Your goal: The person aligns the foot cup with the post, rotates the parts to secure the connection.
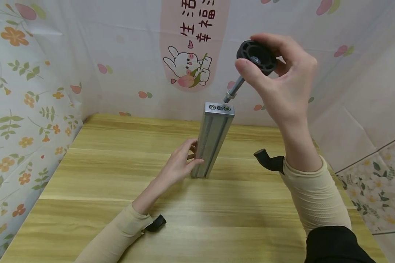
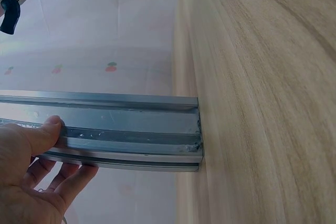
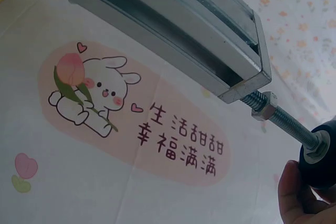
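Observation:
An aluminium profile [image 1: 214,138] stands upright on the wooden table, leaning slightly in the head view. My left hand [image 1: 176,164] grips its lower part, thumb on the near face and fingers round the side. Two screws flank a middle hole in its top end plate [image 1: 219,112]. Above it, my right hand [image 1: 286,73] pinches the round black base of a levelling foot [image 1: 264,54] between thumb and fingers. The foot's threaded rod [image 3: 294,128] points down at a tilt, its tip right at the end plate. A hex nut [image 3: 264,106] sits on the rod near that tip.
The wooden table [image 1: 118,204] ends at a printed cloth backdrop [image 1: 125,47] with a rabbit drawing. Flowered cloth [image 1: 23,146] hangs on the left side. Black curved pieces [image 1: 268,160] stick out from both beige sleeves.

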A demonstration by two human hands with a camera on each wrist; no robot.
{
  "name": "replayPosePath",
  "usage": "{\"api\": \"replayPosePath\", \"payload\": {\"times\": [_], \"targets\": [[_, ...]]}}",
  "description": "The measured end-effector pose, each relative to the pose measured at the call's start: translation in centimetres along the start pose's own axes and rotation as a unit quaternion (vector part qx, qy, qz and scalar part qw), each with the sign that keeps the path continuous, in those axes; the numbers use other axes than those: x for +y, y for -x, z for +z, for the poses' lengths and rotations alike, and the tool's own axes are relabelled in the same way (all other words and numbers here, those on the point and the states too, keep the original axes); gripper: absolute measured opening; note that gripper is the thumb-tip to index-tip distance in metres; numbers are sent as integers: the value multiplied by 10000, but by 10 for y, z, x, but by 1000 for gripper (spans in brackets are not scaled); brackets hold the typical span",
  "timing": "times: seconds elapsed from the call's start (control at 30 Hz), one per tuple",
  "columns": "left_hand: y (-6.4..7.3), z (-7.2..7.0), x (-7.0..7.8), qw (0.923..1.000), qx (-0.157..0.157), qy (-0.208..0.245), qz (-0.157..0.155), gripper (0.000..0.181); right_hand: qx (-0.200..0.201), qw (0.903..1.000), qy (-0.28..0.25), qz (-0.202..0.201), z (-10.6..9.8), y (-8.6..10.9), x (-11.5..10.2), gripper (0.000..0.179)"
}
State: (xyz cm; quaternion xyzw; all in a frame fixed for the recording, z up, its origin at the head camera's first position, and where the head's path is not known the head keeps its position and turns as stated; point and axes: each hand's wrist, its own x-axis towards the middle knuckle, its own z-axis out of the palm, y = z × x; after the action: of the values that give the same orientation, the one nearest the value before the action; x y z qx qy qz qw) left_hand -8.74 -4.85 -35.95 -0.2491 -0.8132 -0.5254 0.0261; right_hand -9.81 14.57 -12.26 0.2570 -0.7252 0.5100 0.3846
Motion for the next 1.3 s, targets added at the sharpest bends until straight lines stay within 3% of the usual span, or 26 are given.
{"api": "replayPosePath", "payload": {"times": [1.3], "targets": [[1,0,-2,9999,-78,105,3,54,-952,9927,609,-411,7,3,2,41]]}}
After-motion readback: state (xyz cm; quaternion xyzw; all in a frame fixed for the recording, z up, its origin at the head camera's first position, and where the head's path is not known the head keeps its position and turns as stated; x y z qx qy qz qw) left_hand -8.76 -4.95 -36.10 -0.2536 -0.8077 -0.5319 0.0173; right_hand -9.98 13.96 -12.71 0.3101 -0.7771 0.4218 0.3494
